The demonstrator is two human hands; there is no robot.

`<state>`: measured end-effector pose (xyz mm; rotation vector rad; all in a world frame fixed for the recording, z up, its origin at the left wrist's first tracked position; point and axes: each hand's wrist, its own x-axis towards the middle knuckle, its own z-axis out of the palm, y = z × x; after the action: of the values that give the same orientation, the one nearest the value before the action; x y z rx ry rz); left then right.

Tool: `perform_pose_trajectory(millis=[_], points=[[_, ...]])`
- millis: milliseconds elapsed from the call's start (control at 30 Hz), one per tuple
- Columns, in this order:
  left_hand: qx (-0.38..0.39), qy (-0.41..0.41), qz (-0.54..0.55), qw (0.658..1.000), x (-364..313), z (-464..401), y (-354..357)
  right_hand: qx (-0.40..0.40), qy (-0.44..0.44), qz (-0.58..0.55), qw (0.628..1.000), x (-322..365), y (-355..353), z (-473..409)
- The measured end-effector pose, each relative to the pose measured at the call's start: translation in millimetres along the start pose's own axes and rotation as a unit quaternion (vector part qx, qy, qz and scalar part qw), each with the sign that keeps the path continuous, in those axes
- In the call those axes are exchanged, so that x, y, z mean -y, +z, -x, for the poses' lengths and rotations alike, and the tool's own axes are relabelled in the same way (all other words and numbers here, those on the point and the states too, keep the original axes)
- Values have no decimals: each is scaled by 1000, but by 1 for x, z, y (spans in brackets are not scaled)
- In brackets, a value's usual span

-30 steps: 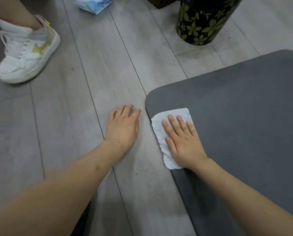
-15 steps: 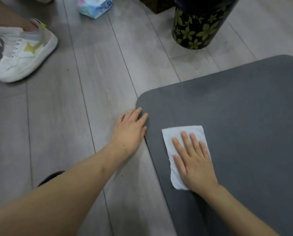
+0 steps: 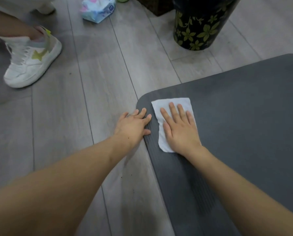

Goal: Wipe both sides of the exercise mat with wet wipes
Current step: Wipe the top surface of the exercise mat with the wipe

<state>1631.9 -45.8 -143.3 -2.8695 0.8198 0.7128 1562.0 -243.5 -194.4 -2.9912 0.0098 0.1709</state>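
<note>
A dark grey exercise mat (image 3: 244,116) lies flat on the wooden floor, with its rounded corner near the middle of the view. A white wet wipe (image 3: 161,106) is spread on the mat just inside that corner. My right hand (image 3: 179,128) lies flat on the wipe with fingers extended, pressing it against the mat. My left hand (image 3: 133,126) rests palm down on the mat's left edge beside the corner, fingers apart, half on the floor and holding nothing.
A pack of wet wipes (image 3: 98,9) lies on the floor at the top. A black bin with a yellow flower pattern (image 3: 198,23) stands just beyond the mat. Another person's white sneaker (image 3: 29,62) is on the floor at the upper left.
My right hand has slid the wipe from further in on the mat up towards the corner. My left hand has moved from the floor onto the mat's edge.
</note>
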Motion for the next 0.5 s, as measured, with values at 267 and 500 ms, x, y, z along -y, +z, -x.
perform_pose_trajectory(millis=[267,500], points=[[-3,34,8,999,20,11,-4,4,-70,12,997,13,14,92],[-35,-26,71,997,35,58,0,13,-125,1,992,44,16,66]])
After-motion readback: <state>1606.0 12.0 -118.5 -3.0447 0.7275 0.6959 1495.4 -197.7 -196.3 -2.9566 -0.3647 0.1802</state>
